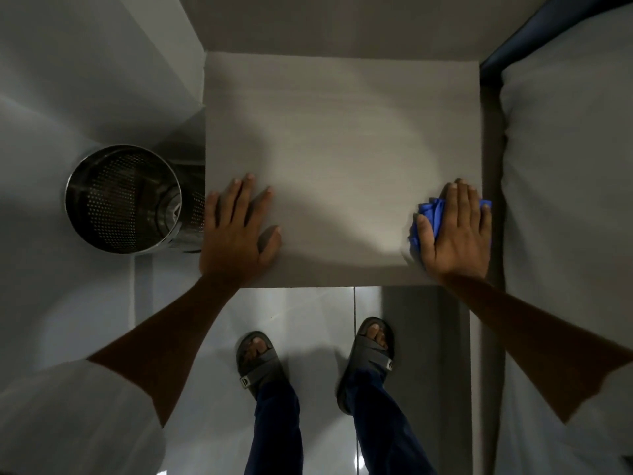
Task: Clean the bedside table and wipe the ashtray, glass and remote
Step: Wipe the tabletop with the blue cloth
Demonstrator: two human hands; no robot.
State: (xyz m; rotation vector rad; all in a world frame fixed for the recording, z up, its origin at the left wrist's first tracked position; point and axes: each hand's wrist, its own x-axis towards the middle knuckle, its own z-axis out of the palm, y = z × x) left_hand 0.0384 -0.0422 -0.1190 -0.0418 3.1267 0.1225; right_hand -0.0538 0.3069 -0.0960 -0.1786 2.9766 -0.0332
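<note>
The right hand (455, 231) is pressing one blue cloth (428, 214), fingers straight, onto the near right edge of the single worktop (342, 132); the left hand (236, 231) is lying spread and empty at the near left corner. The cloth is looking soft, light, bunched, best worked under a flat palm. No ashtray, glass or remote is showing

Glossy floor (308, 320), steel bin (123, 200), white bed (565, 200)

Left hand (236, 231) flat on bedside table (342, 132), near-left corner. Right hand (455, 234) atop cloth (428, 214), near-right corner. Bin (126, 200) on floor, just left of left hand. Bed (565, 200) right of right hand.
</note>
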